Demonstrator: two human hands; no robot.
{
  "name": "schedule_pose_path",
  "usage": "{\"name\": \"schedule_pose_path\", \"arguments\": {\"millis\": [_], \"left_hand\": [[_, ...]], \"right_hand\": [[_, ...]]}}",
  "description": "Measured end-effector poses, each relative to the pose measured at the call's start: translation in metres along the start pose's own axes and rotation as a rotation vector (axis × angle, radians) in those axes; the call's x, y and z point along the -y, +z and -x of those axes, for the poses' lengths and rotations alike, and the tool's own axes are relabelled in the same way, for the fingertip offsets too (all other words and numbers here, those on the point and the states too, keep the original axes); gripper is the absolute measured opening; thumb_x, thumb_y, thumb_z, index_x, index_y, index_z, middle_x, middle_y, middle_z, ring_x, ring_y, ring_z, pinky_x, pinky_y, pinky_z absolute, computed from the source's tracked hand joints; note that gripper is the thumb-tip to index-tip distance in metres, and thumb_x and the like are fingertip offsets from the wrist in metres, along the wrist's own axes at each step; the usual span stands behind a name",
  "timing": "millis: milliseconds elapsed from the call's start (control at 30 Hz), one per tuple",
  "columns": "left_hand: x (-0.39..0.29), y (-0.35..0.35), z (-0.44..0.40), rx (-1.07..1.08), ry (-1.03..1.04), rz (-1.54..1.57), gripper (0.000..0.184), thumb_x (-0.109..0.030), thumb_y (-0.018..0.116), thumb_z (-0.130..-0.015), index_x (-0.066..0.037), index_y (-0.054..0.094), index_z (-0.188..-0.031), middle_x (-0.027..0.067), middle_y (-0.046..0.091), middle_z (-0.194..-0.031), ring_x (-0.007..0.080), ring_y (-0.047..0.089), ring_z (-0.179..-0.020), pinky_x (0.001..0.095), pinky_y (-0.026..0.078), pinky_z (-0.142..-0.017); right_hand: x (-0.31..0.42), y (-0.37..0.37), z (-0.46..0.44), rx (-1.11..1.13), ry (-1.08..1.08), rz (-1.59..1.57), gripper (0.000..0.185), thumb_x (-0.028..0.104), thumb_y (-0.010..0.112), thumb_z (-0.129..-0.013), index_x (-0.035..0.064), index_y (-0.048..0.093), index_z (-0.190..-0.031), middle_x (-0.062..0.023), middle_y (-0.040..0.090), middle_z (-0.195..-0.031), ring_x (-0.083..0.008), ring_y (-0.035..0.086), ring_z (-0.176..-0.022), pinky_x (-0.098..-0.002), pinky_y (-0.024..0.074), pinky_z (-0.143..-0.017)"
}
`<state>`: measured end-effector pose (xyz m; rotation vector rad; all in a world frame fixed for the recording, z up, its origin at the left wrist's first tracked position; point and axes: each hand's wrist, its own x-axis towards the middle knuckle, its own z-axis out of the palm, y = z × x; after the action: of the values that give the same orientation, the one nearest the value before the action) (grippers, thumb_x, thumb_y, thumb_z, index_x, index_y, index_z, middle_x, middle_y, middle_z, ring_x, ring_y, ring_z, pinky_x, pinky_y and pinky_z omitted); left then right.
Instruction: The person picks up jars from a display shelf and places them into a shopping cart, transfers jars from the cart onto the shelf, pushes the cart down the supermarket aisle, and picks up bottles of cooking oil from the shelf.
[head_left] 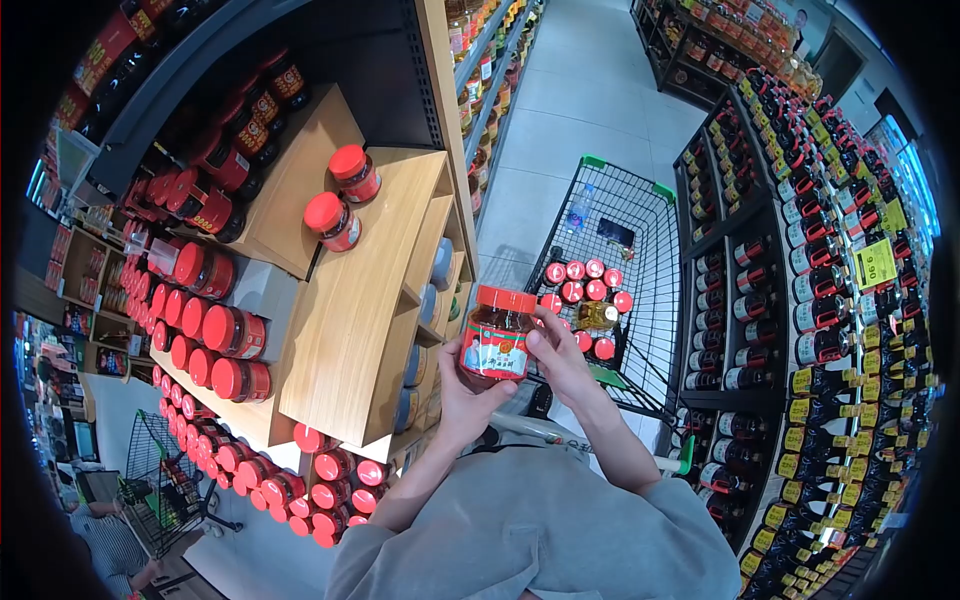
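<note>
A jar with a red lid and a red-and-white label (497, 337) is held upright in front of the chest. My left hand (468, 393) wraps round its left side and base. On its right side, my right hand (562, 355) grips the jar with the thumb near the label. Just beyond stands a shopping cart (655, 300) holding several red-lidded jars (596, 290), a golden container (597, 316), a dark phone-like object (615, 233) and a clear bottle (580, 207). Two red-lidded jars (340, 220) stand on the wooden shelf (360, 300) to the left.
Many red-lidded jars (235, 331) line the tiers at the left. Racks of dark bottles (815, 290) with a yellow price tag (876, 263) run along the right. At the lower left are another cart (155, 470) and a person in a striped top (108, 545).
</note>
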<state>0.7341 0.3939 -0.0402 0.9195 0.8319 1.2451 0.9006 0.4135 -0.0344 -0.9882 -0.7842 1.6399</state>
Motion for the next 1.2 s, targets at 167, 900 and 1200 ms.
{"name": "schedule_pose_path", "arguments": {"millis": [167, 900, 1200], "left_hand": [[0.002, -0.002, 0.000, 0.002, -0.003, 0.033, 0.088, -0.010, 0.088, -0.074, 0.001, 0.026, -0.136, 0.0160, 0.043, -0.135, 0.0230, 0.052, -0.125, 0.0398, 0.048, -0.105], [0.008, -0.007, 0.002, 0.044, -0.046, -0.044, 0.087, -0.016, 0.085, -0.079, 0.001, 0.021, -0.137, 0.0173, 0.040, -0.137, 0.0228, 0.049, -0.126, 0.0395, 0.046, -0.107], [-0.025, -0.029, -0.009, 0.152, -0.321, -0.191, 0.083, -0.019, 0.086, -0.077, 0.000, 0.037, -0.141, 0.0127, 0.056, -0.132, 0.0198, 0.056, -0.121, 0.0380, 0.046, -0.105]], "right_hand": [[-0.002, 0.000, 0.001, -0.009, -0.017, 0.004, 0.063, 0.037, 0.064, -0.098, 0.0067, 0.039, -0.147, -0.0038, 0.055, -0.130, -0.0099, 0.052, -0.112, -0.0266, 0.0444, -0.087], [-0.006, -0.001, 0.002, -0.057, 0.031, -0.073, 0.056, 0.028, 0.064, -0.098, 0.0038, 0.043, -0.144, -0.0071, 0.054, -0.134, -0.0157, 0.052, -0.122, -0.0338, 0.0421, -0.103], [-0.012, 0.011, 0.009, 0.083, -0.012, 0.076, 0.059, 0.018, 0.065, -0.096, 0.0005, 0.040, -0.147, -0.0146, 0.052, -0.141, -0.0233, 0.047, -0.133, -0.0371, 0.0356, -0.113]]}}
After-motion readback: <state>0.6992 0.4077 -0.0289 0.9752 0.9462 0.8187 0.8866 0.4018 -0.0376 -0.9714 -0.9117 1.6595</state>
